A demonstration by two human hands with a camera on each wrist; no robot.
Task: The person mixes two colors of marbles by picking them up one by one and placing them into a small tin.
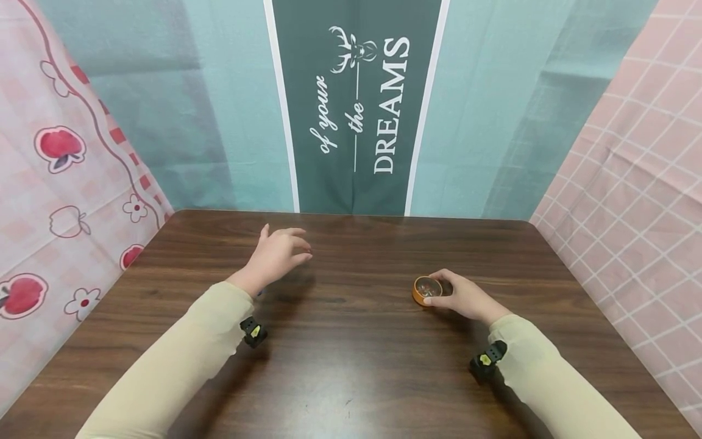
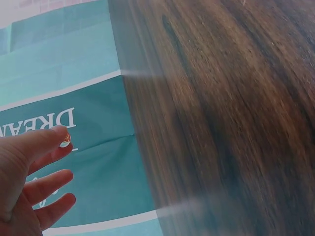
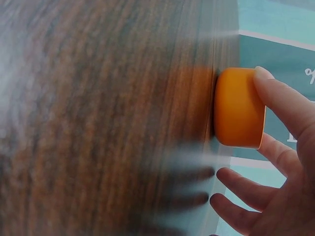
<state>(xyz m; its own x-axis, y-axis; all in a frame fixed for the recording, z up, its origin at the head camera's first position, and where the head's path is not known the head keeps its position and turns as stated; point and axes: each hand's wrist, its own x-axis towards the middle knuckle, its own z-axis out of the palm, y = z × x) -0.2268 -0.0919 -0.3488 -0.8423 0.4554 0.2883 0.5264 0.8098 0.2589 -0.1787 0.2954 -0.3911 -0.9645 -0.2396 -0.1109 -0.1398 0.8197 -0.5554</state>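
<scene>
My right hand (image 1: pixel 457 297) grips a small round orange bowl (image 1: pixel 419 297) by its rim, with thumb and index finger on opposite sides. The bowl stands upright on the table, and small shiny bits show inside it. In the right wrist view its smooth orange wall (image 3: pixel 240 108) is seen from the side, the other fingers spread apart from it. Off to the left, my left hand (image 1: pixel 276 253) is raised over the table. Its thumb and index finger pinch a tiny glassy clear-and-orange bead (image 2: pixel 65 140), mostly covered by the fingertips.
A dark brown wooden table (image 1: pixel 351 347) spans the front. Behind it hangs a teal curtain (image 1: pixel 351 189) with white lettering. Patterned pink cloths stand at the left and right. A small blue thing (image 1: pixel 260 293) peeks out beside the left wrist, mostly hidden.
</scene>
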